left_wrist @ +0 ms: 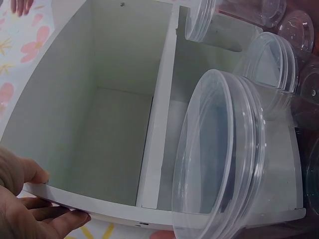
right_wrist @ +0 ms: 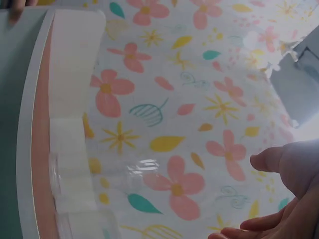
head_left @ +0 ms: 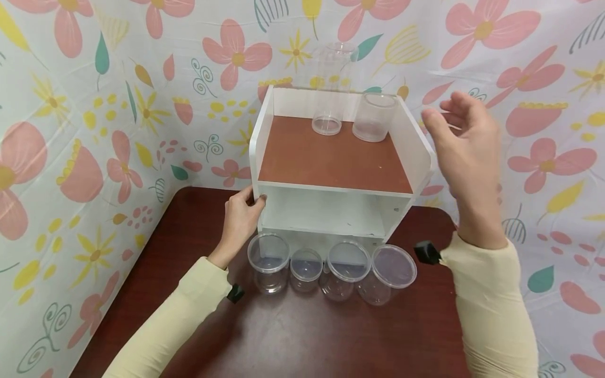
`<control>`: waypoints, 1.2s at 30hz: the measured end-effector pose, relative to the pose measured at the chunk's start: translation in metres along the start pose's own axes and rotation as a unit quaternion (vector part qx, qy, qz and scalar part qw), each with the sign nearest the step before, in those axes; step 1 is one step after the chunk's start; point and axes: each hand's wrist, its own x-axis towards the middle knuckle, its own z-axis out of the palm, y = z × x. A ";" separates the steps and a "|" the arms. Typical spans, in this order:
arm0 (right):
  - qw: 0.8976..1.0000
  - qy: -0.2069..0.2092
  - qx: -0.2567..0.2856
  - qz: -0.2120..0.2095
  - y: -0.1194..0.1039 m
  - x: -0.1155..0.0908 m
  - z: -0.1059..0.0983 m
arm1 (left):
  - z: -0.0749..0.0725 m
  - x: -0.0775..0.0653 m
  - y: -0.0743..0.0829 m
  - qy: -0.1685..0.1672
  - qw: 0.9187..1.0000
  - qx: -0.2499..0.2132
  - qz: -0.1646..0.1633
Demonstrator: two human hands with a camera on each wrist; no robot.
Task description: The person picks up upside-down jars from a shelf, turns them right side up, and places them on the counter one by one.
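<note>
A small white shelf unit [head_left: 326, 210] with a brown top board [head_left: 331, 157] stands on the table. My left hand [head_left: 242, 215] grips the front edge of its left side panel, thumb inside and fingers outside, as the left wrist view shows [left_wrist: 40, 209]. Raised beside the unit's right panel, my right hand [head_left: 465, 142] holds nothing; its fingers are loosely bent, apart from the panel. On the top board stand a tall clear container [head_left: 327, 113] and a shorter clear jar [head_left: 373, 118] to its right. The tall one's upper part blends into the backdrop.
Several clear lidded jars stand in a row before the unit, among them a left one [head_left: 268, 257], a small one [head_left: 306, 268] and a right one [head_left: 394, 266]. The dark red table [head_left: 302, 341] extends toward me. A flowered sheet [head_left: 156, 79] hangs behind.
</note>
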 end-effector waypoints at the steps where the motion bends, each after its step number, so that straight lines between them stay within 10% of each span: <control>1: 1.000 -0.005 -0.005 0.003 0.000 0.004 0.007 | 0.000 0.000 0.000 0.000 1.000 0.000 -0.001; 16: 0.995 -0.046 -0.073 0.057 0.023 0.049 0.092 | 0.000 0.003 0.001 0.002 1.000 0.001 -0.004; 36: 0.978 -0.072 -0.141 0.138 0.043 0.089 0.114 | 0.001 0.001 -0.002 0.000 1.000 -0.001 -0.003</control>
